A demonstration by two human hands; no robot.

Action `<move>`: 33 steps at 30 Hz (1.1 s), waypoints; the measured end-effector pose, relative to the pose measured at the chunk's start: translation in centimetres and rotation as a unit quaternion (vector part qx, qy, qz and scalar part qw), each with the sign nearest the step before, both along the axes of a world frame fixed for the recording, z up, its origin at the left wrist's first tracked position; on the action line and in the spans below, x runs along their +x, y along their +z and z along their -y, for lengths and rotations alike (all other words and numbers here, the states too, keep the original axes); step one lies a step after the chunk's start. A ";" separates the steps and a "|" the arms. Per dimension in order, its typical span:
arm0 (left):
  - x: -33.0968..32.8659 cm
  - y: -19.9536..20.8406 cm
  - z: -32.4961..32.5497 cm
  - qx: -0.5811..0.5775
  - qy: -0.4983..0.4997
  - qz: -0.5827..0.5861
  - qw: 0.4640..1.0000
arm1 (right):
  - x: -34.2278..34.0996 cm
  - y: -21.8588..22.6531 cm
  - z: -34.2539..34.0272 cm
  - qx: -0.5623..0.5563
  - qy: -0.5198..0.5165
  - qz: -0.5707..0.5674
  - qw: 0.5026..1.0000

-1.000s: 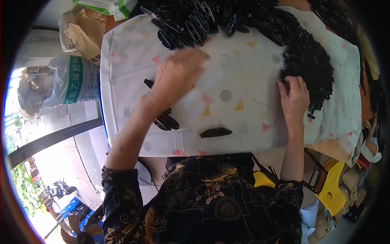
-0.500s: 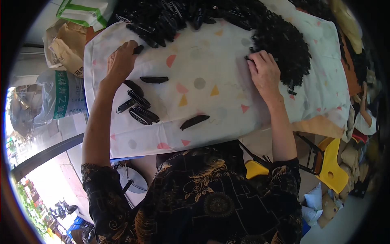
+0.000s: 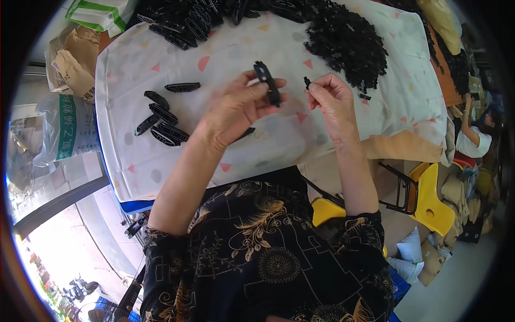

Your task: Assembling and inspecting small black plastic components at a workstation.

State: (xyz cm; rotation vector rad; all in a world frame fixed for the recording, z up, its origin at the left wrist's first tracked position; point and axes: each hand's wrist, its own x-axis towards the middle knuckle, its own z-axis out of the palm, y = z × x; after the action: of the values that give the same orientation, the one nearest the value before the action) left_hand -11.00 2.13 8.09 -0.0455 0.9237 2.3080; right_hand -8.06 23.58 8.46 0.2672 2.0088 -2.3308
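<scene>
Above the middle of the cloth, my left hand (image 3: 228, 110) is closed on a long black plastic part (image 3: 267, 83), holding it tilted nearly upright. A small black plastic piece (image 3: 307, 82) is pinched between the thumb and fingertips of my right hand (image 3: 333, 102). The two pieces face each other with a gap between them. Left of my left hand lie several similar long parts (image 3: 163, 114), one of them a separate black part (image 3: 182, 87) a little farther off. Another dark part (image 3: 247, 133) shows only partly beneath my left wrist.
A heap of small black pieces (image 3: 348, 45) covers the far right of the patterned tablecloth (image 3: 177, 185). Long black parts (image 3: 188, 24) are piled along the far edge. Bags (image 3: 72, 64) stand left of the table; a yellow chair (image 3: 432, 201) and another person (image 3: 475, 137) are at right.
My left hand has come from the far left to the middle, bringing the long black part. My right hand has drawn back from the heap with the small piece. The view has shifted slightly.
</scene>
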 end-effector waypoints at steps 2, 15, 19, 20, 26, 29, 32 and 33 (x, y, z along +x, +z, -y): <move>1.0 -0.3 -1.4 0.013 -0.017 0.000 1.000 | 0.9 0.2 0.0 0.017 0.000 -0.004 1.000; 2.6 -0.3 -3.8 -0.146 0.055 -0.102 0.982 | 2.1 -0.4 3.0 -0.091 -0.028 -0.043 0.995; 2.5 -0.5 -3.8 -0.199 0.046 -0.139 0.969 | 1.9 -1.3 3.3 -0.126 -0.027 -0.021 0.991; 2.5 -0.5 -3.8 -0.201 0.050 -0.140 0.968 | 1.8 -1.3 3.3 -0.134 -0.025 -0.011 0.991; 2.2 -0.2 -4.0 -0.231 0.027 -0.146 0.962 | 1.4 -1.5 3.6 -0.152 -0.036 0.000 0.988; 2.0 -0.4 -4.3 -0.224 0.034 -0.153 0.962 | 1.3 -1.8 4.1 -0.122 -0.048 -0.010 0.991; 2.0 -0.1 -4.2 -0.231 0.031 -0.177 0.956 | 1.1 -1.9 4.1 -0.090 -0.045 -0.019 0.995; 1.9 -0.4 -4.2 -0.232 0.030 -0.177 0.956 | 1.0 -1.9 4.0 -0.083 -0.038 -0.015 0.996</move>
State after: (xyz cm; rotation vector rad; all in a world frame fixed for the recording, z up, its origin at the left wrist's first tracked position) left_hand -9.13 6.29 7.71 0.1505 1.6533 2.1390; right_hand -7.09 19.56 6.58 0.3068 1.8338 -2.5447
